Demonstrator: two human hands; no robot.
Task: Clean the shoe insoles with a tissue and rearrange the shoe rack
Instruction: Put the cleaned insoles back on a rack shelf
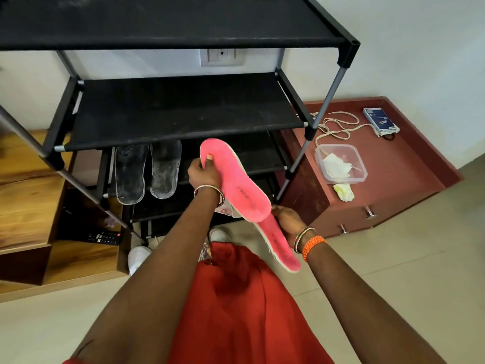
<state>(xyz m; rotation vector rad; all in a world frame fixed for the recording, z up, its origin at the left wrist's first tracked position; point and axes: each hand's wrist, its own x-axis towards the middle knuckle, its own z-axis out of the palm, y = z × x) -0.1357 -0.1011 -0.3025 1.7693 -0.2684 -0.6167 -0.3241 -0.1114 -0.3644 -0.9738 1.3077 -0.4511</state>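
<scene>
My left hand (204, 172) grips the toe end of a pink insole (236, 179), thumb on its pink face, in front of the black shoe rack (183, 111). A second pink insole (282, 243) is held in my right hand (287, 222), its heel pointing down toward me; it lies partly under the first one. Two grey, dusty insoles (147, 172) lie side by side on a lower rack shelf, left of my left hand. A clear plastic box (341, 164) with white tissues inside sits on the red cabinet, and a crumpled tissue (344, 192) lies beside it.
The red cabinet (388, 185) stands right of the rack, with a cord and a small blue-white device (380, 122) on it. A wooden unit (29, 195) with a remote control (105, 236) is at left. White shoes (139, 257) stand on the tiled floor by my red garment.
</scene>
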